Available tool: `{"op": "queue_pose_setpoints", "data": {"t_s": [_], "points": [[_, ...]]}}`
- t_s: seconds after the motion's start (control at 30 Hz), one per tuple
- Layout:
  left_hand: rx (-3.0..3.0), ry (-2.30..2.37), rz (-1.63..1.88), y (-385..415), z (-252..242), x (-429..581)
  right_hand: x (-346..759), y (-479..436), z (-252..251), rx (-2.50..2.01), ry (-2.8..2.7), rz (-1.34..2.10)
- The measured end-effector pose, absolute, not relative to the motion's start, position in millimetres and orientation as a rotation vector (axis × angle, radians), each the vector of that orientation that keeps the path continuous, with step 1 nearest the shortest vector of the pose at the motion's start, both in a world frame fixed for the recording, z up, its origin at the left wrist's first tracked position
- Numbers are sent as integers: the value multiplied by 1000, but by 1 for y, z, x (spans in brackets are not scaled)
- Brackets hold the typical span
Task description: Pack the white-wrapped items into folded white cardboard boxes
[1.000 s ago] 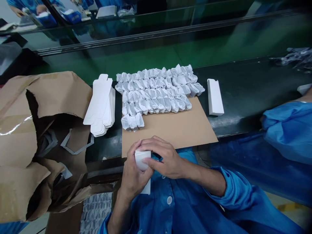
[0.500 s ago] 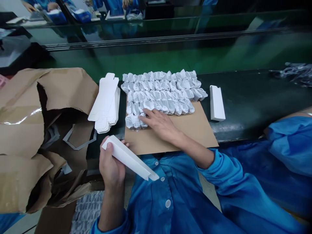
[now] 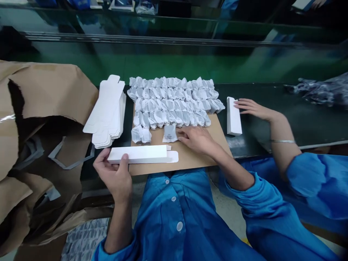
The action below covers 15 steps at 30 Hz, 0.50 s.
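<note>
My left hand [image 3: 115, 174] grips a long white box [image 3: 141, 154] near its left end; the box lies sideways over the front of the cardboard sheet [image 3: 190, 159], its flaps open on the right. With finger and thumb, my right hand [image 3: 197, 139] holds the right edge of a small wrapped packet [image 3: 170, 133], white with a grey face. Behind it, several rows of such paper-wrapped packets [image 3: 171, 105] cover the back of the sheet. Two more wrapped packets [image 3: 141, 134] sit apart at the front left of these rows.
Flat white folded cartons [image 3: 104, 108] are stacked left of the sheet, beside a big torn cardboard box [image 3: 54, 90]. At right, a co-worker's hand [image 3: 254, 108] touches an upright white box [image 3: 234, 116]. Clear plastic bags [image 3: 320, 90] lie farther right. More packets [image 3: 84, 241] sit below at left.
My right hand has drawn one packet rightward, away from the front row. My left hand has levelled the white box and brought it over the sheet. A co-worker's hand has reached the other white box.
</note>
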State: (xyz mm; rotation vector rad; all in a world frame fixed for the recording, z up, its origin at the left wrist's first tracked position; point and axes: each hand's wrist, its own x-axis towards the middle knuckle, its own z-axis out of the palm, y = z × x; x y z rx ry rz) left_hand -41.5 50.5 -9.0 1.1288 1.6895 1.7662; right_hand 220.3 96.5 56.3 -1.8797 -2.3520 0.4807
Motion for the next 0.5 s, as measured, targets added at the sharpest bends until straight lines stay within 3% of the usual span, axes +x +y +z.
{"op": "queue_pose_setpoints", "data": {"t_s": [0.1, 0.23, 0.37, 0.5], "points": [[1806, 1917, 1502, 36, 2, -46, 215, 86, 51, -1982, -2216, 381], [2556, 1498, 996, 41, 18, -58, 185, 83, 48, -2070, -2114, 256], [2901, 1241, 443, 69, 24, -67, 157, 97, 40, -2007, -2214, 164], [3011, 1251, 337, 79, 23, -75, 174, 97, 30, -1897, -2265, 204]]}}
